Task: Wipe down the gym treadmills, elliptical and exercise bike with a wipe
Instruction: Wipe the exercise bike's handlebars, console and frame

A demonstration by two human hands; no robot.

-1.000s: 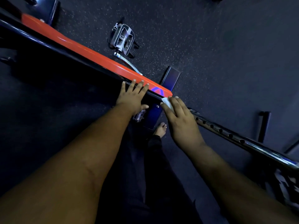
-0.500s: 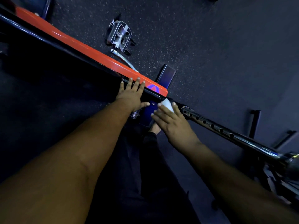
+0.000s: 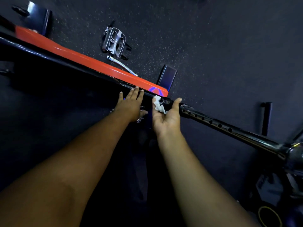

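Wipe (image 3: pixel 158 104) against black bike post (image 3: pixel 213 123), dark speckled rubber floor (image 3: pixel 213 46)

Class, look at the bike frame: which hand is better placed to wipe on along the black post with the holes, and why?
Probably the right hand: it holds the white wipe around the post. The left hand rests flat by the orange frame, without a wipe.

Two hands show, the left hand (image 3: pixel 131 105) and the right hand (image 3: pixel 165 117), with one white wipe (image 3: pixel 158 104), one exercise bike with an orange frame panel (image 3: pixel 91 65), one metal pedal (image 3: pixel 115 42), and one black post (image 3: pixel 218 126) pierced by eight visible holes.
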